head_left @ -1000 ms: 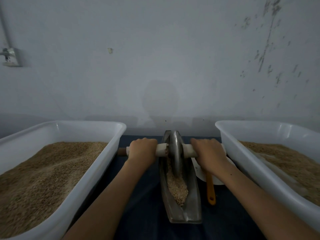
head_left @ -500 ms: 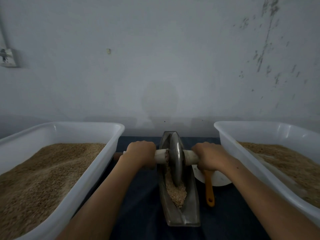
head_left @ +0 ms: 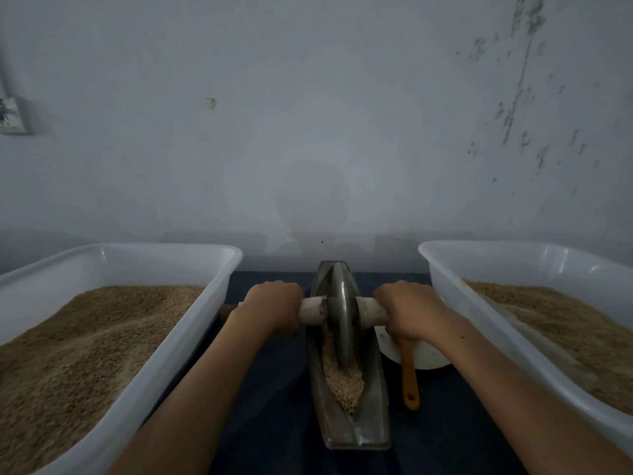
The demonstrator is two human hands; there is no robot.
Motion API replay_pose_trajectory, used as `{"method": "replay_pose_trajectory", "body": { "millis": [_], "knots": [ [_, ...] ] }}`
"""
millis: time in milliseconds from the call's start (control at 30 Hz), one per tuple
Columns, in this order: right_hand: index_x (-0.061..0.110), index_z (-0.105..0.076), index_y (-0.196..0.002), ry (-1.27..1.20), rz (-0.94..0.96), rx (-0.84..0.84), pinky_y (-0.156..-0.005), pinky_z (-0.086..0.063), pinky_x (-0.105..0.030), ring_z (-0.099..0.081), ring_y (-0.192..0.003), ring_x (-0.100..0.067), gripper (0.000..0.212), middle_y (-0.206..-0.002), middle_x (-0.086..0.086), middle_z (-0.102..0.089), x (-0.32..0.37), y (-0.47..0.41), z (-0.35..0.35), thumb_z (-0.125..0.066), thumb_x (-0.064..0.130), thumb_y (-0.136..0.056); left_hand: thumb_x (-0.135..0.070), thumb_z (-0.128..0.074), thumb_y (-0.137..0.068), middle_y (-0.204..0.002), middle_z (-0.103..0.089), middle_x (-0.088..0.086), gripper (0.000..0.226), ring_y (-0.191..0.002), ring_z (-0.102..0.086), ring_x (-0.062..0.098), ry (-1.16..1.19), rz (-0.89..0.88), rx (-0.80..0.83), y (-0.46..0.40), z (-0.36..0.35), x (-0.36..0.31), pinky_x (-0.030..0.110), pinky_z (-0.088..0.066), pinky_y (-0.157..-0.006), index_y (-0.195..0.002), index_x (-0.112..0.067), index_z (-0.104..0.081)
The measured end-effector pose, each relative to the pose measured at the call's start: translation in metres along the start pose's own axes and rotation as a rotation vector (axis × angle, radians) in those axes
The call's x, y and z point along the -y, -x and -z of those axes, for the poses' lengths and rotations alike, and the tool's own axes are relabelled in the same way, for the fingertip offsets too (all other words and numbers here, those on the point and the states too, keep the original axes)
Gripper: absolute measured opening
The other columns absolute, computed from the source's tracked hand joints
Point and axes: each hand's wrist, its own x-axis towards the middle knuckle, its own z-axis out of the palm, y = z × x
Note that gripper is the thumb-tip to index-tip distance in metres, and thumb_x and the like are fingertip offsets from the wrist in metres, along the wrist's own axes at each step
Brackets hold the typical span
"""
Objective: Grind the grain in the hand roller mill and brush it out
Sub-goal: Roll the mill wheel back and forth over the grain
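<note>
I am mid-grind, my left hand (head_left: 270,308) and right hand (head_left: 409,310) each wrapped tight round the axle handle (head_left: 371,311), and next I should roll the steel wheel (head_left: 342,320) through the grain (head_left: 344,382) toward the trough (head_left: 371,435) end at the worktop's near edge.

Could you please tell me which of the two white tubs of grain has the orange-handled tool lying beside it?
The right tub: the orange-handled tool lies just off its near wall, under the right hand. Beside the left tub is only dark cloth.
</note>
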Motion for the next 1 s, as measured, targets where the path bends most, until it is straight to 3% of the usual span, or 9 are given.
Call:
{"method": "replay_pose_trajectory", "body": {
  "millis": [133, 233, 367, 467, 600, 800, 1000],
  "knots": [
    [0.016, -0.058, -0.102, -0.007, 0.013, 0.142, -0.067, -0.041, -0.028, -0.057, -0.084, -0.017, 0.020, -0.093, -0.002, -0.059, 0.001, 0.007, 0.009, -0.064, 0.015, -0.083, -0.026, -0.074, -0.076, -0.104, -0.065, 0.006, 0.042, -0.091, -0.061, 0.021, 0.075, -0.023, 0.167, 0.001, 0.003, 0.004, 0.031, -0.042, -0.073, -0.114, -0.016, -0.060],
    [0.017, -0.059, -0.104, 0.027, -0.006, 0.135, -0.066, -0.040, -0.028, -0.055, -0.082, -0.017, 0.022, -0.094, -0.002, -0.059, 0.004, 0.005, 0.009, -0.064, 0.015, -0.083, -0.025, -0.073, -0.077, -0.100, -0.066, 0.005, 0.039, -0.089, -0.061, 0.021, 0.104, -0.021, 0.197, 0.002, 0.003, 0.005, 0.031, -0.042, -0.072, -0.113, -0.016, -0.062],
    [0.018, -0.057, -0.112, -0.017, -0.061, 0.008, -0.077, -0.043, -0.029, -0.060, -0.098, -0.020, 0.027, -0.109, -0.004, -0.061, 0.004, -0.001, -0.001, -0.063, 0.014, -0.086, -0.027, -0.068, -0.082, -0.110, -0.063, 0.005, 0.039, -0.099, -0.060, 0.023, 0.010, 0.022, 0.007, 0.001, 0.001, 0.000, 0.032, -0.039, -0.074, -0.118, -0.017, -0.057],
    [0.020, -0.051, -0.108, -0.023, -0.099, -0.209, -0.082, -0.038, -0.030, -0.059, -0.099, -0.021, 0.026, -0.108, -0.001, -0.063, 0.007, -0.004, -0.016, -0.062, 0.013, -0.086, -0.023, -0.058, -0.088, -0.111, -0.061, 0.005, 0.027, -0.101, -0.059, 0.024, -0.064, 0.064, -0.217, -0.001, -0.005, -0.006, 0.032, -0.035, -0.073, -0.114, -0.018, -0.054],
    [0.021, -0.049, -0.102, -0.016, -0.103, -0.335, -0.080, -0.033, -0.030, -0.058, -0.095, -0.020, 0.019, -0.102, 0.001, -0.063, 0.010, -0.006, -0.023, -0.056, 0.010, -0.089, -0.022, -0.057, -0.089, -0.110, -0.061, 0.004, 0.025, -0.100, -0.059, 0.024, -0.049, 0.068, -0.238, -0.001, -0.007, -0.005, 0.032, -0.037, -0.074, -0.113, -0.019, -0.053],
    [0.018, -0.057, -0.113, 0.009, -0.036, -0.066, -0.074, -0.039, -0.028, -0.059, -0.100, -0.021, 0.027, -0.111, -0.004, -0.061, 0.004, -0.001, -0.004, -0.060, 0.013, -0.087, -0.026, -0.066, -0.083, -0.110, -0.062, 0.004, 0.037, -0.101, -0.060, 0.023, -0.044, 0.002, -0.088, 0.000, -0.002, 0.000, 0.031, -0.039, -0.074, -0.118, -0.018, -0.056],
    [0.016, -0.057, -0.104, -0.033, 0.017, 0.168, -0.067, -0.043, -0.027, -0.059, -0.086, -0.018, 0.020, -0.099, -0.004, -0.061, -0.001, 0.006, 0.009, -0.063, 0.015, -0.084, -0.028, -0.073, -0.077, -0.108, -0.065, 0.003, 0.043, -0.092, -0.059, 0.019, 0.045, -0.040, 0.119, 0.002, 0.006, 0.003, 0.031, -0.039, -0.072, -0.117, -0.021, -0.060]
  ]
}}
